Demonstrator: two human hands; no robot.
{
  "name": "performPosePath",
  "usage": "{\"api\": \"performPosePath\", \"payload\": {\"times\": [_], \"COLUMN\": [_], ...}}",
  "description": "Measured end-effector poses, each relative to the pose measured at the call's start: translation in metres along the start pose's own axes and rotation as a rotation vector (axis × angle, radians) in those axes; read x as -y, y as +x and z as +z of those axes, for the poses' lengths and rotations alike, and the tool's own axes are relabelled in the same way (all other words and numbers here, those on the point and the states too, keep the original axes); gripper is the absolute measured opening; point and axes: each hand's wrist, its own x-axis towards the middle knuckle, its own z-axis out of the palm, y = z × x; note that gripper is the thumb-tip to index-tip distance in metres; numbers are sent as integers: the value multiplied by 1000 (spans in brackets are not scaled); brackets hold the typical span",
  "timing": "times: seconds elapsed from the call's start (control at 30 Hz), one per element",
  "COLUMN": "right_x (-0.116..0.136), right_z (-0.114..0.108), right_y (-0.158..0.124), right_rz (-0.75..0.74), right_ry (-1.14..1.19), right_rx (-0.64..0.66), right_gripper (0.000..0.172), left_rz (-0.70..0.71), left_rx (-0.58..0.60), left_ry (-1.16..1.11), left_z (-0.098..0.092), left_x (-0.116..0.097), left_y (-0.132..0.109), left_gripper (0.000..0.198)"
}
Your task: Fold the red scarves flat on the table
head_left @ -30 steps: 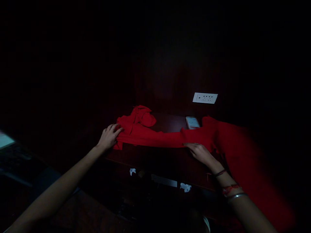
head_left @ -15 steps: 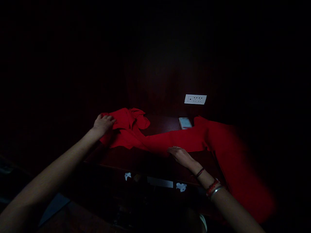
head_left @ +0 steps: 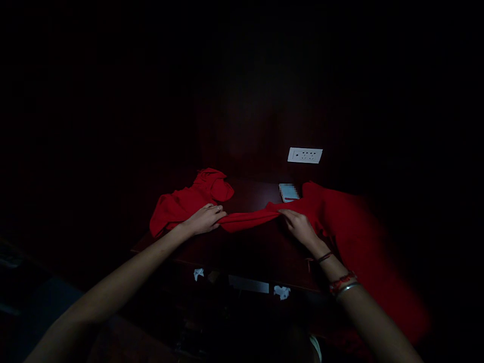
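A long red cloth [head_left: 249, 221] lies across a dark wooden table [head_left: 257, 252]. Its left end is bunched up, and its right part hangs over the near table edge. My left hand [head_left: 207, 218], with a ring on one finger, is closed on the near edge of the cloth beside the bunched end. Further right, my right hand [head_left: 299, 227] pinches the same cloth; bracelets circle that wrist. Between both hands the cloth is gathered into a narrow, stretched strip. Fingertips of both hands are partly hidden by the fabric and the dim light.
A small pale, pixelated box-like item [head_left: 289, 192] lies behind the cloth. Above it, a white socket plate [head_left: 305, 155] is fixed to the dark wall. Crumpled white scraps [head_left: 282, 292] show below the table's front edge. Most of the surroundings are in darkness.
My left hand has moved right from the bunched end to the cloth's middle. My right hand has shifted slightly up and right. The flat middle stretch is now gathered into a strip.
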Motion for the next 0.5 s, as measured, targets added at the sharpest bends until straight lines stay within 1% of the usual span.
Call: {"api": "performPosePath", "payload": {"times": [0.07, 0.13, 0.23, 0.3, 0.33, 0.4, 0.47, 0.5], "right_x": [-2, 4, 17, 23, 23, 17, 4, -5], "right_z": [-5, -4, 2, 7, 8, 5, -7, -17], "right_y": [3, 4, 4, 2, 1, -4, -10, -14], "right_rz": [27, 37, 54, 75, 73, 49, 40, 60], "right_ry": [15, 38, 56, 34, 13, -30, -53, -62], "right_rx": [-40, -21, 51, 93, 127, 234, 341, 363], "right_gripper": [33, 32, 32, 33, 33, 38, 46, 48], "left_rz": [6, 11, -50, -96, -115, -186, -299, -327], "left_rx": [-67, -87, -38, 29, 54, 78, 74, 76], "left_ry": [-59, -154, -265, -253, -222, -175, -208, -278], "left_z": [-7, -11, -7, 1, 5, 14, 19, 19], "left_x": [-11, -28, -58, -71, -73, -65, -45, -33], "left_y": [6, 16, 33, 40, 41, 39, 36, 36], "left_gripper": [25, 26, 38, 37, 33, 24, 12, 7]}}
